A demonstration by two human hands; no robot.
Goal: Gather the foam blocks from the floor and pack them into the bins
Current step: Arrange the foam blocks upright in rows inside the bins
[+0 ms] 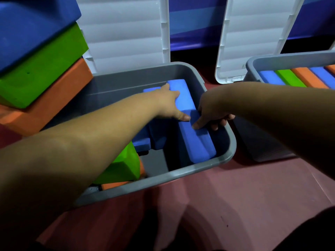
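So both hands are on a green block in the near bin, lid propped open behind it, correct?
Not quite: the head view shows the block is blue, not green. The left hand and right hand are both on it in the near bin, lid propped open behind it.

The room is dim, with the light coming from above toward twelve o'clock, where the white lids (125, 29) glow brightest. Heavy shadow pools on the floor (235, 196) at six o'clock and deep inside the grey bin (181, 173). Straight edges bow near the corners. The left forearm (54, 160) at eight o'clock looks soft and blurred.
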